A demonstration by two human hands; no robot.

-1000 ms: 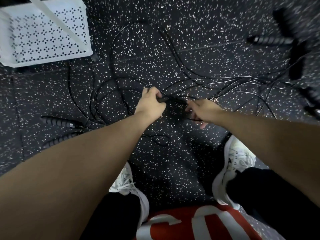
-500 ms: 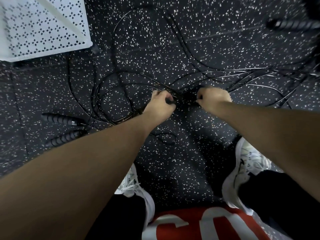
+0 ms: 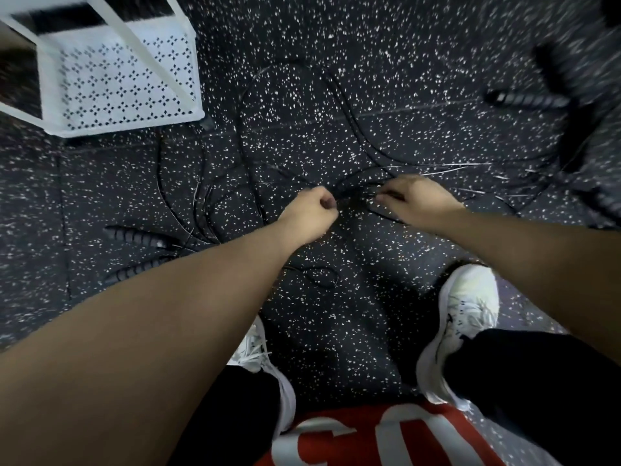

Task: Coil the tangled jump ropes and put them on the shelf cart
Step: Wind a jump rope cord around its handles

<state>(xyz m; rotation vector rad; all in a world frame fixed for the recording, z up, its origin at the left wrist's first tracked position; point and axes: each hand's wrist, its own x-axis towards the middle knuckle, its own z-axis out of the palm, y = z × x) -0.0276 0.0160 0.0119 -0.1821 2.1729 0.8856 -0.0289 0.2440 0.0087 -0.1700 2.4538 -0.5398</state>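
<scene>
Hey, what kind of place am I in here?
Probably a gym or fitness room: speckled black rubber floor, black jump ropes tangled across it with ribbed handles, and a white perforated shelf cart nearby.

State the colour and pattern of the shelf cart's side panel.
White, perforated with small diamond-shaped cutouts; the shelf cart shows only in the head view.

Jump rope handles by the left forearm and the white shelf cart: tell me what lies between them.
In the head view, only loops of black rope cord on the speckled floor lie between the two ribbed handles and the shelf cart.
</scene>
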